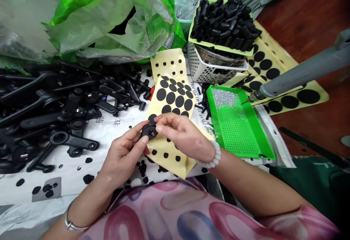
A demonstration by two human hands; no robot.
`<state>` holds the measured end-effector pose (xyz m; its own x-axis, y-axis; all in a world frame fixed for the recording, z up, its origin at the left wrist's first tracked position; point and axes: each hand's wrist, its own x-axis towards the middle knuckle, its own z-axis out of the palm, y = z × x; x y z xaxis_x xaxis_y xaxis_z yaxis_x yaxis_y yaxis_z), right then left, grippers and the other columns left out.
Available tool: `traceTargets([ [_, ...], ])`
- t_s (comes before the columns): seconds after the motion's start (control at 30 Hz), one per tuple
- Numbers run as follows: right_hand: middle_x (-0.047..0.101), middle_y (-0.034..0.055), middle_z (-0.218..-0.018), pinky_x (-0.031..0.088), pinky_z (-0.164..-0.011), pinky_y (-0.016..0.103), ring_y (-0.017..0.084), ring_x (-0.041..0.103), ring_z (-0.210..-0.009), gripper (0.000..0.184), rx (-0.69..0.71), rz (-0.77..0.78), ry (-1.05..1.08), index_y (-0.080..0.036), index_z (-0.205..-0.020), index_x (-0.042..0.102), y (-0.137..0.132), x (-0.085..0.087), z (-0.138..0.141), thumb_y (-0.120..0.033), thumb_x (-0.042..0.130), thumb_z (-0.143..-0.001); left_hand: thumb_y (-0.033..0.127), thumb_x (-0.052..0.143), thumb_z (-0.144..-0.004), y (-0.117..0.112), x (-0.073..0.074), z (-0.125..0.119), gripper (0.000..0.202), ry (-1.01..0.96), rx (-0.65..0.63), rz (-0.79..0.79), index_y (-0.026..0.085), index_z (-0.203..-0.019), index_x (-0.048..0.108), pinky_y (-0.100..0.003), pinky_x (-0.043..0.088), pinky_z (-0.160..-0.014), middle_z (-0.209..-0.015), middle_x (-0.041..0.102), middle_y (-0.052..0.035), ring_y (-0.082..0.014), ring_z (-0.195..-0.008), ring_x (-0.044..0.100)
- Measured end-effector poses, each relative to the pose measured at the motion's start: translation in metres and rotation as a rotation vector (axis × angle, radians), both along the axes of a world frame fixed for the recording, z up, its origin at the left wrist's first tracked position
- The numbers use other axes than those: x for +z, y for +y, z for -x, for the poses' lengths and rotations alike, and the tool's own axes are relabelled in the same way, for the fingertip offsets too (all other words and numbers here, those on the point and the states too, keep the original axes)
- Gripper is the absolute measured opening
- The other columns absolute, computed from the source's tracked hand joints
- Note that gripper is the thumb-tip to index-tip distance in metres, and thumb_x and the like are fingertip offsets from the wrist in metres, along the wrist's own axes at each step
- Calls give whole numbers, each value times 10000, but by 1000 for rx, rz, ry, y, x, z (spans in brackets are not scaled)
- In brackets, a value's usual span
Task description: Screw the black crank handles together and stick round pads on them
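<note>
My left hand [127, 150] is closed on a round black plastic part [149, 132], gripped between thumb and fingers, with a small metal piece showing at its middle. My right hand [182, 132] is pinched at the part's right edge; whatever lies between its thumb and forefinger is hidden. Beneath both hands lies a yellow backing sheet [175, 98] with round black stickers in rows. Another yellow sheet [168, 62], bearing small black dots, lies just behind it.
Black plastic arms [60, 116] are heaped at left, below green and clear bags [109, 21]. To the right are a green tray [237, 134] of small screws, a white basket [216, 67] under a tray of black tubes [224, 23], and a grey electric screwdriver [300, 72].
</note>
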<state>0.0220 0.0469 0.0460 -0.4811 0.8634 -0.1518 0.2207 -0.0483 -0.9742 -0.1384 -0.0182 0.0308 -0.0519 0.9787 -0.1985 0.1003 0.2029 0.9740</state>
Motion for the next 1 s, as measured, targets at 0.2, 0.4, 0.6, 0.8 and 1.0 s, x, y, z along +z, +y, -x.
traceTargets([
  [0.2,598,69,-978,429,-870,332,163,557,-907,99,-65,-91,-82,-160,-731,562,-3,-2,3,-225,525,-796,375,616,-810,-1,-3,1,525,-14,7,6,121,-1263,543,-228,493,-590,-627,622,21,-119,-576,558],
  [0.4,579,62,-967,414,-892,319,159,539,-948,97,-95,-214,-135,-166,-721,571,-6,-4,4,-187,535,-809,351,644,-793,0,-6,0,520,-76,32,39,140,-1257,542,-217,492,-590,-707,645,5,-105,-587,549],
  [0.6,575,56,-945,406,-891,333,164,539,-927,93,-107,-299,-199,-165,-728,564,-7,-6,8,-173,527,-814,308,676,-762,-2,-8,4,511,-123,46,79,156,-1238,570,-202,473,-575,-600,610,25,-107,-563,530],
  [0.8,573,38,-884,403,-838,321,158,526,-881,109,-75,-310,-239,-168,-722,559,-4,0,12,-189,525,-823,391,618,-787,-3,-13,8,490,-263,96,119,155,-1216,592,-219,457,-558,-606,655,-9,-139,-569,565],
  [1.0,558,41,-873,403,-746,297,149,518,-824,118,-54,-275,-254,-158,-724,561,-2,0,14,-204,517,-824,460,564,-821,0,-14,2,452,-246,184,139,144,-1139,628,-209,412,-493,-518,613,9,-128,-499,517],
])
